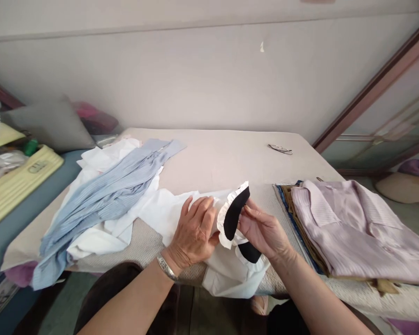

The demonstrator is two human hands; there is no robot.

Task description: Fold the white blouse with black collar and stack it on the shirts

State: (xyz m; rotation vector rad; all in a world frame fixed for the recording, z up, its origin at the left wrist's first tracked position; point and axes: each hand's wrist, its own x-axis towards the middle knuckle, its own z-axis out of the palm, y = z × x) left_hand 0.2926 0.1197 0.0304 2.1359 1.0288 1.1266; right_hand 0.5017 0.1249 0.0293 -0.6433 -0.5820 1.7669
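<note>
A white garment (167,211) lies on the beige table (216,158) in front of me. Its black collar (234,215), edged with a white ruffle, stands lifted at the garment's right end. My left hand (194,232) presses flat on the white cloth just left of the collar, thumb touching the ruffle. My right hand (263,231) pinches the black collar from the right and holds it up. A silver bracelet (166,267) sits on my left wrist.
A light blue striped shirt (104,195) lies over more white cloth at the left. A stack of folded clothes topped by a lilac shirt (356,228) sits at the right. Folded glasses (280,149) lie at the table's far edge. A grey pillow (52,123) and a yellow box (17,184) are at far left.
</note>
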